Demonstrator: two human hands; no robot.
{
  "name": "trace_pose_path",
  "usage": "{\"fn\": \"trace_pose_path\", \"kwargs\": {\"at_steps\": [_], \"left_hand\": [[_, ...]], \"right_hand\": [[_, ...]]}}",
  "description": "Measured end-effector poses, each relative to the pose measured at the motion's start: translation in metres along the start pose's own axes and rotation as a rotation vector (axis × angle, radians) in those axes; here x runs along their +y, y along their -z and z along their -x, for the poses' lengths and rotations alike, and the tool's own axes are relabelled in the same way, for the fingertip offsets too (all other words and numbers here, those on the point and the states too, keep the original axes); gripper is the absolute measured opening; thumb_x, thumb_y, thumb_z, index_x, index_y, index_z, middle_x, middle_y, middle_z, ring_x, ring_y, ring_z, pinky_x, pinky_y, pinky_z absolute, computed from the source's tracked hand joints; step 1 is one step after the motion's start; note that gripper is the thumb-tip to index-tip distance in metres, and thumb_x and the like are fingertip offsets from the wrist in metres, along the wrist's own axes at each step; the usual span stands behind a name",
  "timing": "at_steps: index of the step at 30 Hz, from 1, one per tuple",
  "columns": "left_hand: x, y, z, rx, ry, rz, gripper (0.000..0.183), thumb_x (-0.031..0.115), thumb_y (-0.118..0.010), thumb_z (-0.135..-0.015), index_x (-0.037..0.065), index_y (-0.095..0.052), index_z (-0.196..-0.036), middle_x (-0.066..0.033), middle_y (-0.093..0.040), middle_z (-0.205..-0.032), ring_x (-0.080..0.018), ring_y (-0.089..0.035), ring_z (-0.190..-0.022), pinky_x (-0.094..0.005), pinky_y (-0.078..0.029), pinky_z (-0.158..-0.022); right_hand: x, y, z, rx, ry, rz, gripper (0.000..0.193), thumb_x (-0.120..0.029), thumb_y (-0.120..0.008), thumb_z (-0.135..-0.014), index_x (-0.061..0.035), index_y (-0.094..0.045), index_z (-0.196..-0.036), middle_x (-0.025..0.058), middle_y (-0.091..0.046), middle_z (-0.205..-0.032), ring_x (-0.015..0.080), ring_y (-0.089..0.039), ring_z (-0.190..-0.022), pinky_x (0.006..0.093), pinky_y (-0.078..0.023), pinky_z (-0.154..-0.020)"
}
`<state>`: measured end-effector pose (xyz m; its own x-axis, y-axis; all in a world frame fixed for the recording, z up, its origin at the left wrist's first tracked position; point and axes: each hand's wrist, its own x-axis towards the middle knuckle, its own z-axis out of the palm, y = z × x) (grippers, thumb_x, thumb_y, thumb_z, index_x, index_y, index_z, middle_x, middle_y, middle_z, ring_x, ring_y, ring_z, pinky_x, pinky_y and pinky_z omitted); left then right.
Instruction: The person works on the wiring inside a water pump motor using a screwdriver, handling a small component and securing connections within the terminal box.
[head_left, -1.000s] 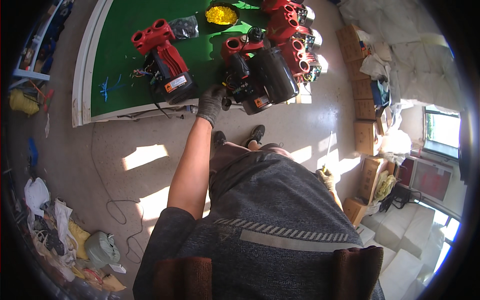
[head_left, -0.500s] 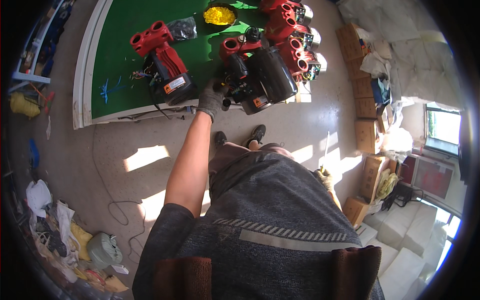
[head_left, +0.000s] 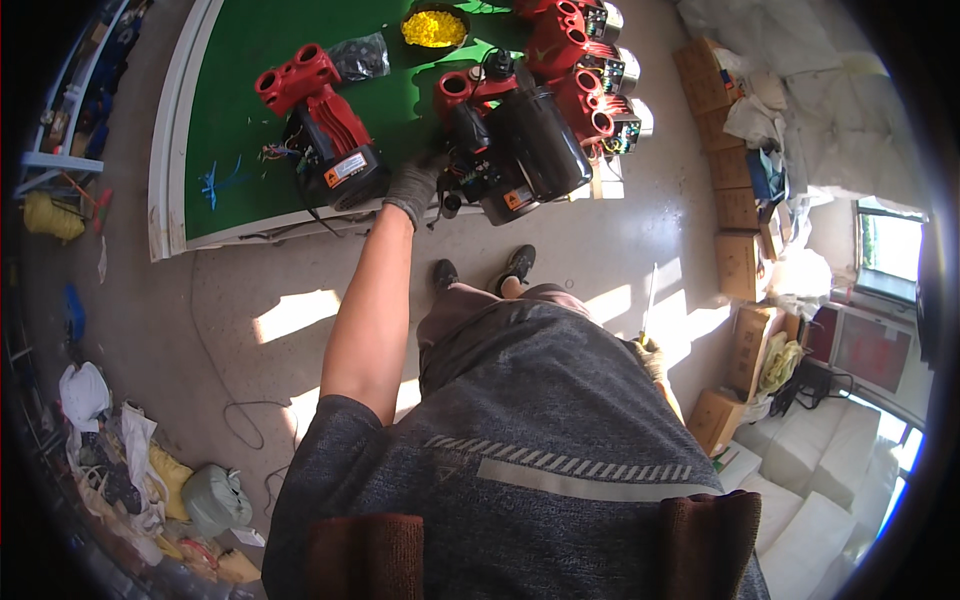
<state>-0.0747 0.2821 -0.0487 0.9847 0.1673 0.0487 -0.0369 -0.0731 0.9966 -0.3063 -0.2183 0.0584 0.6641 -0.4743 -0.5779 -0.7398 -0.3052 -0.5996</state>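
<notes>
Concrete floor (head_left: pixel 255 265) is lit in patches around a green-topped bench (head_left: pixel 235 110), on whose left a first pump (head_left: pixel 335 130), red and black, is laid. Just right of it, the gloved left hand (head_left: pixel 412 190) is held beside a second pump (head_left: pixel 515 140) at the bench's near edge; its fingertips are hidden in shadow, so their spread cannot be told. This pump is probably heavy and rigid, best gripped by its red casting (head_left: pixel 492 88); the black cylinder (head_left: pixel 550 145) may be slippery. Farther right, a screwdriver (head_left: pixel 650 305) is clasped by the right hand (head_left: pixel 652 360).
</notes>
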Motion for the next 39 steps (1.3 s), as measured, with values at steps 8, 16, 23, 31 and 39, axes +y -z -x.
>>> {"fn": "trace_pose_path", "kwargs": {"at_steps": [8,16,23,31,39], "left_hand": [[0.013,-0.001,0.005,-0.021,0.132,-0.117,0.03,0.02,-0.06,-0.097,0.004,-0.065,-0.122,-0.016,-0.068,-0.115,-0.026,-0.062,-0.103,-0.0357,-0.046,-0.096],[0.041,0.005,0.039,0.397,0.025,-0.242,0.019,0.015,-0.06,-0.099,0.003,-0.062,-0.113,-0.0087,-0.068,-0.103,-0.0187,-0.062,-0.093,-0.0332,-0.049,-0.087],[0.148,-0.053,0.125,0.079,-0.082,-0.442,0.014,0.014,-0.063,-0.096,0.002,-0.066,-0.103,-0.0113,-0.069,-0.091,-0.02,-0.065,-0.077,-0.0318,-0.053,-0.073],[0.097,-0.188,0.104,-0.252,0.271,-0.081,0.044,0.01,-0.056,-0.099,0.004,-0.044,-0.142,-0.0129,-0.061,-0.127,-0.0174,-0.065,-0.08,-0.0322,-0.055,-0.07],[0.077,-0.249,0.022,0.273,0.694,0.522,0.025,0.024,-0.068,-0.097,0.016,-0.058,-0.118,-0.0011,-0.065,-0.099,-0.0127,-0.064,-0.075,-0.0303,-0.056,-0.063]], "right_hand": [[0.01,0.009,-0.014,-0.035,-0.058,-0.004,0.013,-0.013,-0.068,-0.09,-0.009,-0.06,-0.1,0.0022,-0.057,-0.066,0.0131,-0.055,-0.047,0.028,-0.04,-0.036],[-0.016,-0.008,-0.021,-0.037,-0.037,-0.115,0.011,-0.007,-0.065,-0.091,-0.0073,-0.061,-0.101,0.0008,-0.058,-0.073,0.0105,-0.055,-0.052,0.025,-0.041,-0.044],[-0.032,-0.007,-0.058,-0.065,0.106,-0.131,0.009,-0.003,-0.063,-0.088,-0.0063,-0.06,-0.096,0.0006,-0.059,-0.078,0.0113,-0.058,-0.067,0.027,-0.051,-0.063],[-0.073,0.0,-0.113,-0.264,0.282,-0.17,0.011,0.004,-0.064,-0.086,-0.001,-0.061,-0.095,0.0012,-0.063,-0.08,0.0106,-0.06,-0.071,0.0263,-0.051,-0.069],[-0.118,0.003,-0.156,-0.551,0.323,-0.201,0.009,0.0,-0.065,-0.086,-0.0005,-0.059,-0.093,-0.0034,-0.057,-0.079,0.0073,-0.05,-0.074,0.024,-0.045,-0.068]]}}
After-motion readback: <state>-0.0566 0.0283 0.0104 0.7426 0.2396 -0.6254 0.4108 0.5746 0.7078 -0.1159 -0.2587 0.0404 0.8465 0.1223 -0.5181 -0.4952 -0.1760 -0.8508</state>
